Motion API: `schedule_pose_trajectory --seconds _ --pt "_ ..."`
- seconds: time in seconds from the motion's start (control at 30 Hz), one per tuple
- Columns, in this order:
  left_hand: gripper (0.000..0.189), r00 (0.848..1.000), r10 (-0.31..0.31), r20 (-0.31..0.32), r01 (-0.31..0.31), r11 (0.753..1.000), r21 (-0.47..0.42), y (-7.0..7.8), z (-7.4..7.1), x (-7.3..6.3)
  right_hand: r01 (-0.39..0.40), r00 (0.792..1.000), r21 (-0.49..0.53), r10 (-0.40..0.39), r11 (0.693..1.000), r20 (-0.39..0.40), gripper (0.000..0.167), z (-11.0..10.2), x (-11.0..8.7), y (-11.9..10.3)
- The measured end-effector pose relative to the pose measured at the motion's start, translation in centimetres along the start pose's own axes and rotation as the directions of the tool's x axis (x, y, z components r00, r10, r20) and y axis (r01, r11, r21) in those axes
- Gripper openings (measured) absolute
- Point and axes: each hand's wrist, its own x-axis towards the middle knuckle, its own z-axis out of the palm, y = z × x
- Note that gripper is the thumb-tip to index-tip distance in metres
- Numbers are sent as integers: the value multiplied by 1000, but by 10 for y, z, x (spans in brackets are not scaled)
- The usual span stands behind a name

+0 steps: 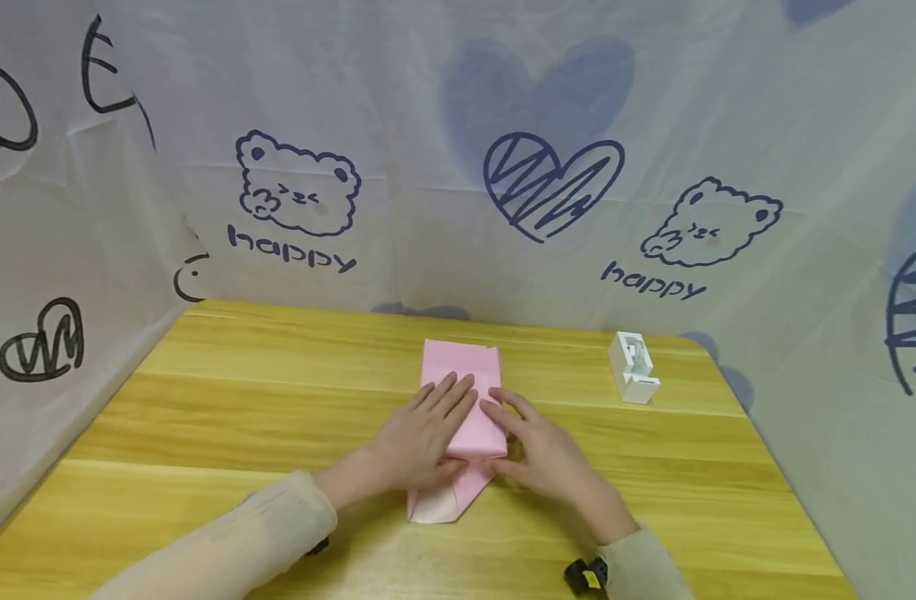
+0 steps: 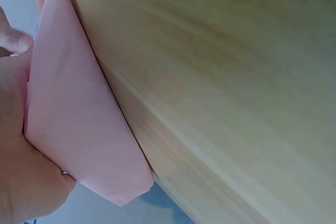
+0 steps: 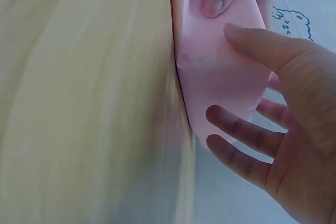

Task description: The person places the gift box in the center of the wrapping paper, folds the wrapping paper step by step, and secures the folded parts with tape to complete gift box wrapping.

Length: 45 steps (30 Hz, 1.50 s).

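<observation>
A folded piece of pink paper (image 1: 478, 432), shaped like a flat bag, lies lengthwise on the wooden table, with a pale-sided flap folded out at its near end. My left hand (image 1: 420, 433) rests on it palm down, fingers straight and pointing away, the thumb near the crease. At the paper's right edge is my right hand (image 1: 551, 458), its fingers spread and loosely bent, fingertips at the edge and thumb by the near fold. In the right wrist view the right thumb lies against the pink paper (image 3: 220, 72) while the fingers stand apart from one another.
A white tape dispenser (image 1: 633, 367) stands at the back right of the table (image 1: 277, 375). Behind and beside the table hangs a white cloth (image 1: 427, 208) with drawn bears and hearts. A small black object (image 1: 585, 575) shows by the right sleeve.
</observation>
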Motion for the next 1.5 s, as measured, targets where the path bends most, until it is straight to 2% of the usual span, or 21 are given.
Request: schedule_pose_trajectory --seconds 0.07,0.17,0.27,0.37,0.43,0.53,0.6,0.7,0.87,1.03,1.23,1.5 --pt "92 1000 6 22 -6 1000 -18 0 0 1 16 1000 -28 -17 999 -15 88 -3 -6 0" --pt "92 999 7 40 -6 999 -41 1 0 3 49 995 -73 -55 996 -85 87 -9 -18 -2" --pt "92 999 0 47 2 999 -44 2 0 2 104 978 -110 -121 988 -171 76 -12 -34 -8" --pt "92 999 -5 45 7 999 -46 1 1 1 188 959 -139 -213 972 -188 62 -13 -49 -16" --pt "92 999 -5 40 7 999 -51 0 0 1 251 950 -154 -274 956 -150 54 -11 -57 -22" --pt "92 999 -7 40 9 998 -54 -1 -1 0 320 946 -145 -324 936 -6 52 -8 -63 -29" --pt "92 999 -10 45 12 998 -54 -2 -2 0 344 938 -142 -331 928 105 56 -4 -63 -33" --pt "92 998 -9 56 12 999 -50 -3 -3 0 364 917 -148 -325 920 233 63 2 -60 -37" --pt "92 997 -9 70 13 999 -45 -2 -4 1 380 890 -175 -307 909 337 65 11 -57 -39" --pt "92 997 -14 72 17 999 -51 -2 -3 1 379 875 -189 -284 906 393 65 15 -56 -41" --pt "93 998 -16 56 20 998 -66 -2 -3 0 384 872 -198 -284 902 399 68 16 -55 -42" --pt "92 997 -13 71 17 998 -64 -1 -4 0 368 871 -180 -271 912 409 72 18 -58 -43"
